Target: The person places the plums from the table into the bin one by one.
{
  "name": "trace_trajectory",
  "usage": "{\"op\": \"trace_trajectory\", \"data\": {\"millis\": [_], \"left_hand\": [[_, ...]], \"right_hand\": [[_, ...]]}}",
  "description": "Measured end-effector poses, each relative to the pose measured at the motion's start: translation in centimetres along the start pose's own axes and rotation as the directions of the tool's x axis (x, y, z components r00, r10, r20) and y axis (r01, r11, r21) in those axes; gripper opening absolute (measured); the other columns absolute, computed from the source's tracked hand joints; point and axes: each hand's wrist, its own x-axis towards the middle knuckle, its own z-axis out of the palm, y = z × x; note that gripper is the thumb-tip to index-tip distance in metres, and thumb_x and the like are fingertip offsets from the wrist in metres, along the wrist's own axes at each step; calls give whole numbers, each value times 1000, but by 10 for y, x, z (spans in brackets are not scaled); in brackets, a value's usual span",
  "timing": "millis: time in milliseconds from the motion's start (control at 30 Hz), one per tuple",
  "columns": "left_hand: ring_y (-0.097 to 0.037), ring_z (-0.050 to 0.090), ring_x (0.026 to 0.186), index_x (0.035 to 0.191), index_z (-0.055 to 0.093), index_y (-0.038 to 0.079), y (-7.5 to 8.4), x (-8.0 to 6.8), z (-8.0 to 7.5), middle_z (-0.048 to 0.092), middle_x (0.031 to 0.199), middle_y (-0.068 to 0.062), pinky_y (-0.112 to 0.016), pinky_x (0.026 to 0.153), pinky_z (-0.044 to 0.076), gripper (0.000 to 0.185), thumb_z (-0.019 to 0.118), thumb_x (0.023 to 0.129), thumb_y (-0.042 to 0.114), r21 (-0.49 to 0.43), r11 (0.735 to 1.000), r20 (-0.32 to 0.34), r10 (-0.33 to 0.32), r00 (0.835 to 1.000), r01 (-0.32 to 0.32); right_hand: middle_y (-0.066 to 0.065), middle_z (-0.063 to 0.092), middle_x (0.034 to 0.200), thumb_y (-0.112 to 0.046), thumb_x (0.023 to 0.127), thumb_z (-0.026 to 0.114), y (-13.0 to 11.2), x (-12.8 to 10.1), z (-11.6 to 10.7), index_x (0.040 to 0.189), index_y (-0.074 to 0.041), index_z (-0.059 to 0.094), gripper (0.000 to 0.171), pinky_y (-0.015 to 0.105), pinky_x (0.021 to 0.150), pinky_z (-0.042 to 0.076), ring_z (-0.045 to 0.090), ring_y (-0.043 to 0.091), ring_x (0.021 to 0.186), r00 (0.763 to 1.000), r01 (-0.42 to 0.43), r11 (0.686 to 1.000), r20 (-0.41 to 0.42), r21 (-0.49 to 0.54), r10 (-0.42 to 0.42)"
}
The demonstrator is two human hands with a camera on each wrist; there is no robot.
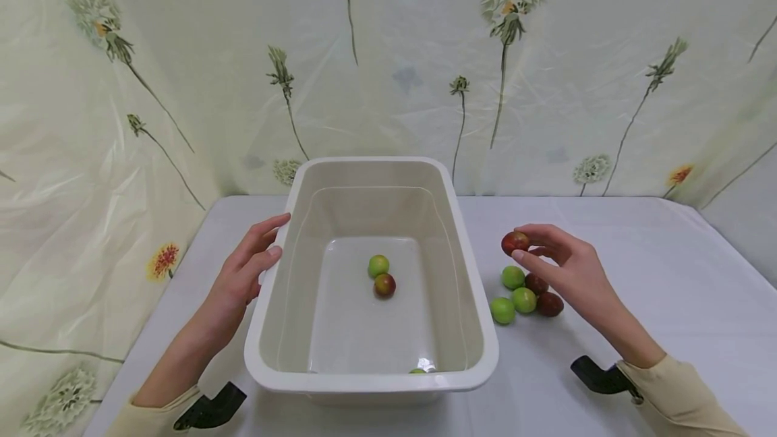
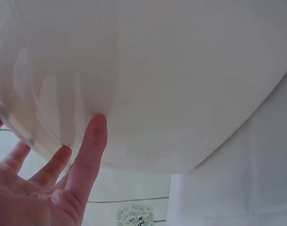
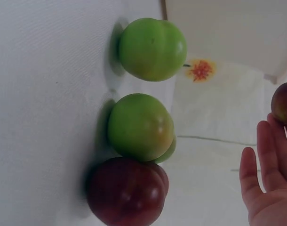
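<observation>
Red fruit (image 1: 514, 242) pinched at fingertips of right hand (image 1: 561, 264), just above fruit pile (image 1: 525, 294) on table (image 1: 668, 275). Left hand (image 1: 245, 268) spread, straight fingers pressed against tub (image 1: 473, 302) wall.

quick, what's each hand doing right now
Left hand: open, straight fingers resting against the outer side of the white tub, holding nothing.
Right hand: pinching a dark red fruit at its fingertips, above the table.
</observation>
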Motion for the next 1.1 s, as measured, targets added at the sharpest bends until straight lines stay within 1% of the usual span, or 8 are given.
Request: {"op": "trace_trajectory", "data": {"millis": [133,233,433,633,867,1000,1100], "left_hand": [[-25,58,115,150,36,27,0,0,0,38,147,-4,-44,79,57,45,41,105,32,1,1000,1,-3,1000,3],[-25,58,115,150,36,27,0,0,0,38,147,-4,-44,79,57,45,41,105,33,2,1000,-1,-2,1000,2],[-28,57,117,150,35,28,0,0,0,38,147,-3,-46,80,56,46,42,105,33,-1,1000,-6,-1,1000,1],[-26,58,115,150,36,27,1,1,0,38,147,-4,-45,79,57,45,41,105,33,-3,1000,-2,-8,1000,8],[-25,58,114,150,36,27,2,2,-1,38,147,-5,-44,79,57,45,40,105,32,-3,1000,5,-6,1000,6],[-25,57,115,150,36,27,2,2,-1,38,147,-5,-44,79,57,45,40,105,32,-6,1000,8,-6,1000,6],[-25,58,114,150,36,26,1,2,-1,38,147,-5,-44,79,57,45,40,105,32,-12,1000,10,-4,1000,4]], "right_hand": [[2,67,112,-22,93,70,-3,3,1,123,-17,64,31,20,85,46,62,15,101,1000,20,999,-24,34,-19],[1,67,112,-21,93,70,-6,6,1,122,-17,64,30,18,86,46,62,14,102,998,45,998,-40,34,-43],[2,66,112,-16,92,71,-13,12,0,124,-14,64,33,16,85,47,62,12,102,994,89,995,-64,46,-86],[2,65,116,-11,92,70,-21,17,0,127,-12,63,36,15,84,48,61,12,103,986,148,988,-89,52,-143],[5,64,118,-2,90,70,-34,21,3,129,-6,62,40,19,89,48,61,16,104,972,208,969,-136,135,-190],[7,64,118,1,89,69,-41,24,5,128,-4,61,40,19,88,49,61,19,103,964,243,956,-151,166,-218],[8,64,118,3,89,69,-45,28,8,129,-3,61,41,20,88,49,60,20,102,960,263,947,-146,186,-238]]}}
